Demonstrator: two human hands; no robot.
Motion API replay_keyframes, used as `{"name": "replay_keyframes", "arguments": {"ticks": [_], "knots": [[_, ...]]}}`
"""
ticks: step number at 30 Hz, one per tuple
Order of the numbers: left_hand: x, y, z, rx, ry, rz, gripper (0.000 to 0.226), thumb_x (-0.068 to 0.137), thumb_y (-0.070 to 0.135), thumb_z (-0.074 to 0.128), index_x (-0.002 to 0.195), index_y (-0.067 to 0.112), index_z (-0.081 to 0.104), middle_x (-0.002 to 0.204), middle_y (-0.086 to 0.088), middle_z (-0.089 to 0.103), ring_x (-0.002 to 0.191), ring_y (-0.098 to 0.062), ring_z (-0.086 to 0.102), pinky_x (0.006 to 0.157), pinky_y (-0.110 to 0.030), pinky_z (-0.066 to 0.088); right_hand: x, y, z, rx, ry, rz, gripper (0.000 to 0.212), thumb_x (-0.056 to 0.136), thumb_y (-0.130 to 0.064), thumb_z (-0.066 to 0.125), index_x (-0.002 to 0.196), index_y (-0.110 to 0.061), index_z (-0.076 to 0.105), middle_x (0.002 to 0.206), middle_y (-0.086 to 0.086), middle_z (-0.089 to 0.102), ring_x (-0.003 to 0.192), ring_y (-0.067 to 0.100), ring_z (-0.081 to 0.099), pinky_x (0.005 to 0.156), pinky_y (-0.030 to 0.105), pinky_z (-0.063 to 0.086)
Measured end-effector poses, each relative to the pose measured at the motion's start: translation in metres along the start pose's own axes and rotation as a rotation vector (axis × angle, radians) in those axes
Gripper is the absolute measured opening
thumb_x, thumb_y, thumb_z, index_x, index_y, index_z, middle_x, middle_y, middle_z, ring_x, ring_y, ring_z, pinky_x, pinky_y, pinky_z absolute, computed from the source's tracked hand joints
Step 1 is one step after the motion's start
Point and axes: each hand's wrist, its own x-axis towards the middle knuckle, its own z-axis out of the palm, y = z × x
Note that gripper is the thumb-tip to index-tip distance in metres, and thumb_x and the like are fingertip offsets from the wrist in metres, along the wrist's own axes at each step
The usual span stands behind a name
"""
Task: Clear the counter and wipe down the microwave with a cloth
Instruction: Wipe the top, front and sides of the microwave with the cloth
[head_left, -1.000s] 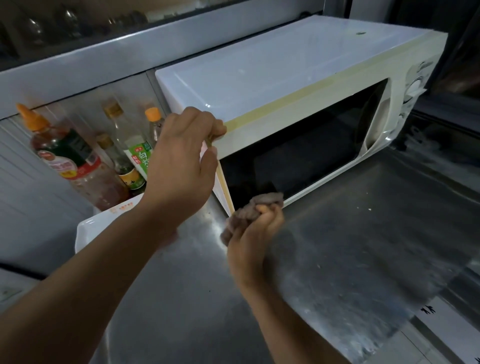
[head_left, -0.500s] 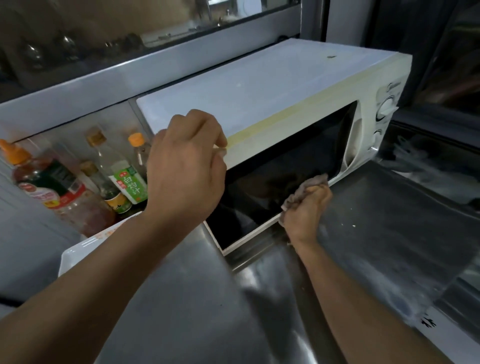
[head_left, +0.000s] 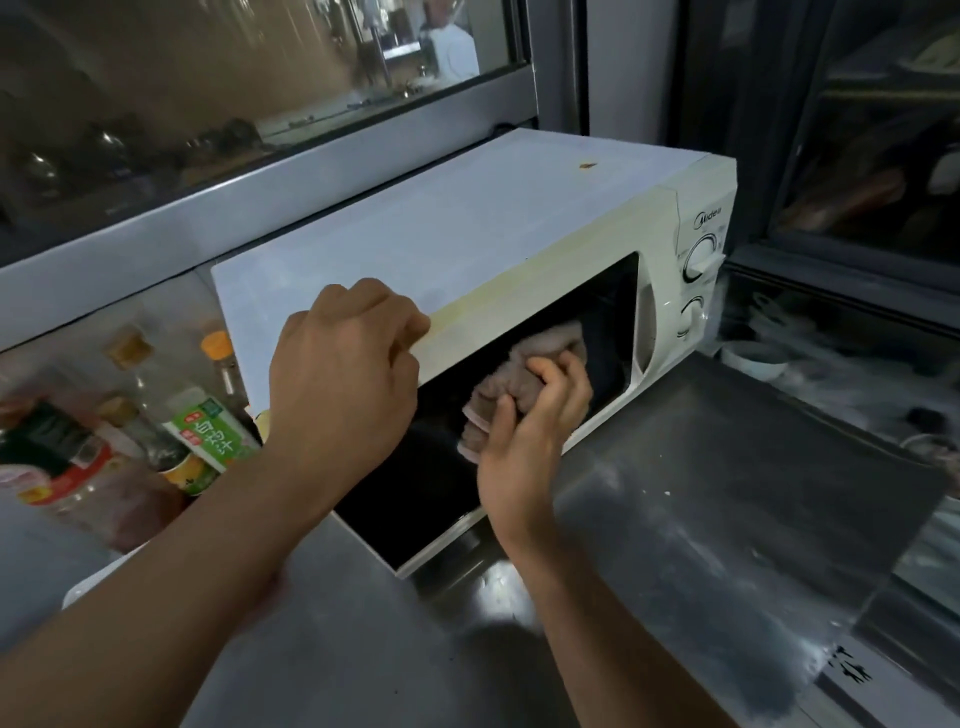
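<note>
A white microwave (head_left: 467, 234) with a dark glass door stands on the steel counter (head_left: 701, 519). My left hand (head_left: 343, 374) grips the top front-left corner of the microwave, fingers curled over its yellowed edge. My right hand (head_left: 530, 431) holds a bunched grey-brown cloth (head_left: 519, 379) and presses it against the dark door glass, about mid-height and right of centre. Two dials sit on the panel at the microwave's right end.
Several sauce and vinegar bottles (head_left: 202, 431) stand left of the microwave against the back wall. A white tray edge (head_left: 88, 587) shows under my left forearm. A window ledge (head_left: 260, 202) runs behind. Small bowls (head_left: 753, 358) sit at the far right.
My right hand has carried the cloth from the door's lower edge rightward and up onto the door glass. My left hand has kept its hold on the top corner.
</note>
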Motion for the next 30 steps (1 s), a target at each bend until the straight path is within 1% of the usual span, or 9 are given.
{"name": "replay_keyframes", "arguments": {"ticks": [5, 8, 11, 13, 15, 17, 21, 26, 30], "knots": [[0.005, 0.003, -0.002, 0.008, -0.012, -0.03, 0.033, 0.074, 0.014, 0.043, 0.092, 0.012, 0.071, 0.096, -0.002, 0.066, 0.086, -0.027, 0.056, 0.076, -0.038, 0.043, -0.01, 0.043, -0.012, -0.067, -0.08, 0.242, 0.042, 0.084, 0.011, 0.048, 0.125, 0.005, 0.04, 0.146, 0.015, 0.023, 0.134, 0.03, 0.028, 0.11, 0.027, 0.028], [0.014, 0.008, -0.003, 0.048, -0.016, -0.036, 0.023, 0.076, 0.013, 0.05, 0.087, 0.011, 0.07, 0.094, -0.003, 0.067, 0.086, -0.027, 0.057, 0.08, -0.038, 0.04, 0.01, 0.028, -0.014, -0.06, -0.05, 0.21, 0.042, 0.084, 0.012, 0.045, 0.123, -0.001, 0.041, 0.144, 0.006, 0.025, 0.132, 0.026, 0.031, 0.102, 0.015, 0.032], [0.022, 0.019, -0.001, 0.035, -0.016, -0.016, 0.018, 0.078, 0.005, 0.06, 0.091, 0.011, 0.07, 0.096, -0.004, 0.067, 0.087, -0.028, 0.058, 0.081, -0.04, 0.041, 0.041, -0.002, -0.011, -0.057, 0.017, 0.031, 0.043, 0.081, 0.009, 0.054, 0.121, -0.001, 0.044, 0.144, 0.011, 0.029, 0.131, 0.024, 0.029, 0.093, -0.006, 0.016], [0.026, 0.026, 0.003, 0.024, -0.032, 0.019, 0.021, 0.076, 0.002, 0.06, 0.092, 0.011, 0.07, 0.095, -0.004, 0.067, 0.086, -0.029, 0.059, 0.079, -0.04, 0.042, 0.057, -0.015, -0.007, -0.035, 0.075, -0.003, 0.04, 0.081, 0.007, 0.057, 0.119, -0.002, 0.046, 0.143, 0.011, 0.032, 0.129, 0.022, 0.031, 0.088, -0.01, 0.015], [0.027, 0.029, 0.009, 0.034, -0.043, 0.03, 0.02, 0.074, 0.0, 0.059, 0.089, 0.009, 0.069, 0.091, -0.005, 0.067, 0.083, -0.031, 0.058, 0.075, -0.04, 0.041, 0.057, -0.015, -0.005, -0.022, 0.105, -0.021, 0.039, 0.084, 0.005, 0.056, 0.121, -0.001, 0.046, 0.143, 0.011, 0.032, 0.127, 0.017, 0.03, 0.095, -0.005, 0.018], [0.028, 0.029, 0.013, 0.042, -0.03, 0.034, 0.019, 0.072, -0.002, 0.06, 0.086, 0.008, 0.069, 0.087, -0.006, 0.065, 0.08, -0.032, 0.058, 0.072, -0.041, 0.042, 0.047, 0.0, -0.005, -0.009, 0.098, 0.011, 0.04, 0.087, 0.003, 0.053, 0.126, 0.0, 0.045, 0.145, 0.012, 0.03, 0.129, 0.014, 0.027, 0.105, 0.011, 0.023], [0.029, 0.028, 0.018, -0.026, 0.002, 0.028, 0.019, 0.069, -0.005, 0.059, 0.082, 0.006, 0.068, 0.082, -0.006, 0.062, 0.075, -0.03, 0.058, 0.069, -0.043, 0.046, 0.033, 0.034, -0.016, -0.08, 0.022, 0.24, 0.047, 0.088, 0.004, 0.05, 0.134, -0.001, 0.038, 0.149, 0.012, 0.025, 0.137, 0.027, 0.025, 0.111, 0.025, 0.023], [0.031, 0.028, 0.02, -0.124, 0.042, -0.013, 0.024, 0.068, 0.005, 0.047, 0.08, 0.008, 0.067, 0.078, 0.001, 0.056, 0.072, -0.02, 0.053, 0.062, -0.032, 0.043, 0.057, 0.015, -0.023, -0.068, 0.026, 0.132, 0.055, 0.072, 0.018, 0.047, 0.124, 0.003, 0.043, 0.146, 0.011, 0.029, 0.124, 0.016, 0.029, 0.094, -0.004, 0.013], [0.031, 0.025, 0.02, -0.133, 0.044, -0.01, 0.026, 0.068, 0.007, 0.045, 0.08, 0.01, 0.067, 0.079, 0.002, 0.057, 0.074, -0.02, 0.054, 0.06, -0.031, 0.042, 0.084, -0.004, -0.024, -0.104, 0.067, 0.019, 0.056, 0.069, 0.018, 0.052, 0.123, 0.0, 0.047, 0.148, 0.01, 0.031, 0.131, 0.022, 0.028, 0.092, -0.008, 0.01]]}}
